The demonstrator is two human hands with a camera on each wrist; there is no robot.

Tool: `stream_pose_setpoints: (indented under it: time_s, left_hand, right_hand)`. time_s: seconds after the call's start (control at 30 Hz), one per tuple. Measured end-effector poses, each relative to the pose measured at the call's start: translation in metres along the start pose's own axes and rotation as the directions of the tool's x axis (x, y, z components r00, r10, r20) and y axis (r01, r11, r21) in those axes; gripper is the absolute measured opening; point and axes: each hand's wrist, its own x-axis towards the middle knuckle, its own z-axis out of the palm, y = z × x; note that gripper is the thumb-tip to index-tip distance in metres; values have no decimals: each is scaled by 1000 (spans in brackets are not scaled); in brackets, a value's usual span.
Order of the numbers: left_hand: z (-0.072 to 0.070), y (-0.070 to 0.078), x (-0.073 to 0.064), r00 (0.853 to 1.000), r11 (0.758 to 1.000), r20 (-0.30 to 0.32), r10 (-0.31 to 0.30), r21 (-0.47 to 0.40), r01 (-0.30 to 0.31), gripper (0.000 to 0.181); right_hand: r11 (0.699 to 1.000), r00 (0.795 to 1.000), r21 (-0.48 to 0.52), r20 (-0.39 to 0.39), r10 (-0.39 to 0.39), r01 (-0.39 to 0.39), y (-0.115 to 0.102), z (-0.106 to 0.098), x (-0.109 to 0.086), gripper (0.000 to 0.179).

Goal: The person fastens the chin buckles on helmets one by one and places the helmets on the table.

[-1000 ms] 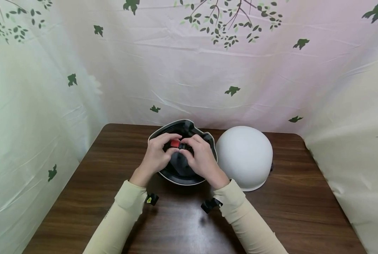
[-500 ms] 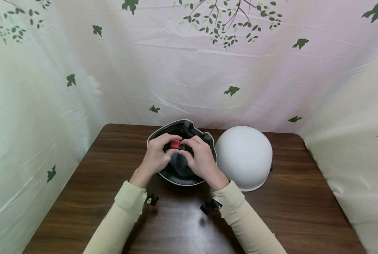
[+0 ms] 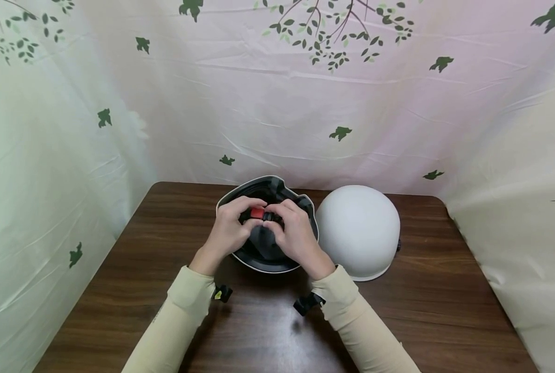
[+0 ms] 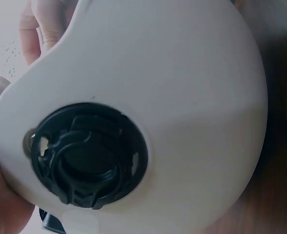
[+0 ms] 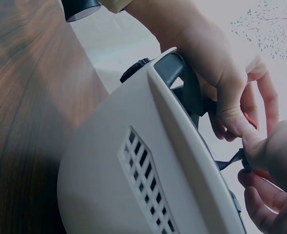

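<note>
A white helmet [image 3: 265, 248] rests upside down on the table, its black padded inside facing up. Above the opening, my left hand [image 3: 229, 228] pinches the red part of a chin-strap buckle [image 3: 257, 213] between thumb and fingers. From the other side my right hand [image 3: 298, 234] pinches the black part of it, fingertips close to those of the left. A black strap [image 5: 228, 163] runs from the helmet's rim to the right fingers in the right wrist view. The left wrist view shows a round black fitting [image 4: 92, 163] on the shell; a slotted vent [image 5: 145, 178] shows in the right wrist view.
A second white helmet [image 3: 358, 233] sits dome up, close to the right of the first. Both stand toward the back of a dark wooden table [image 3: 445, 305]. Behind the table hangs a pale curtain [image 3: 268, 114] printed with leaves and birds.
</note>
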Motion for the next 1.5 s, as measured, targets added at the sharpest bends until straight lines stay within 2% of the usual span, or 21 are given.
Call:
stream_pose_setpoints:
  time_s: [0.13,0.4,0.7,1.2,1.33,1.5]
  left_hand:
    - [-3,-1,0,1000,1000,6,-2,-3,3,42]
    - [-7,0,2,998,1000,57,-5,-14,6,43]
    - [-9,2,2,998,999,54,-18,-32,20,46]
    - [-7,6,-3,999,999,37,-15,-43,17,46]
    - [-8,6,-3,998,999,64,-25,-25,27,47]
    - [-12,8,0,989,998,135,-53,32,49,48]
  right_hand:
    - [1000,1000,14,8,-13,13,2,-4,1,27]
    - [1000,999,1,34,-8,8,6,-14,0,28]
    - [999,999,9,15,-32,32,3,-13,1,22]
    - [1000,1000,9,9,-8,8,-2,-10,-1,21]
    - [1000,1000,9,24,-7,7,-1,-9,-1,22]
    - [1000,999,2,53,4,-4,3,-13,-2,25]
